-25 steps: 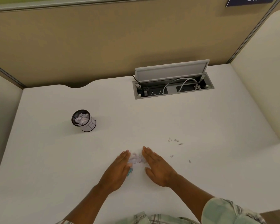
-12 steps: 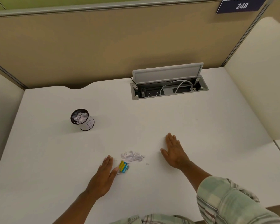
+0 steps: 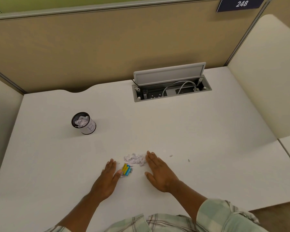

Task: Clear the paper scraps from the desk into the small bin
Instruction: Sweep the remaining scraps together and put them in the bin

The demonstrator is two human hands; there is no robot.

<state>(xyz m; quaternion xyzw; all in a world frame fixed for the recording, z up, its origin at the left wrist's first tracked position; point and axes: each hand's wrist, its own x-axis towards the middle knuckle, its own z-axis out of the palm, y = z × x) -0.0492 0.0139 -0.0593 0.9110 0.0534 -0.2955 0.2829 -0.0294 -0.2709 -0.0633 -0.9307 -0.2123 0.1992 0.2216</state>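
Scraps of white paper (image 3: 134, 159) lie heaped on the white desk (image 3: 208, 139), between two flat hands. The left hand (image 3: 107, 180) rests palm-down with fingers straight and together, holding nothing; its thumb touches a small yellow and blue scrap (image 3: 127, 169) printed with white letters too small to read. The right hand (image 3: 159, 173) also lies flat and empty, fingers straight and close, its inner edge against the right side of the heap. Two stray bits (image 3: 171, 155) sit on the desk to the right of that hand. The small bin (image 3: 84, 123), a black mesh cup wrapped in a white label hand-marked with what looks like a "B", stands well apart to the far left and already holds crumpled paper. At the desk's rear an open cable hatch (image 3: 172, 91) shows sockets and a white cord. A dark sign (image 3: 241, 4) on the partition reads "248".
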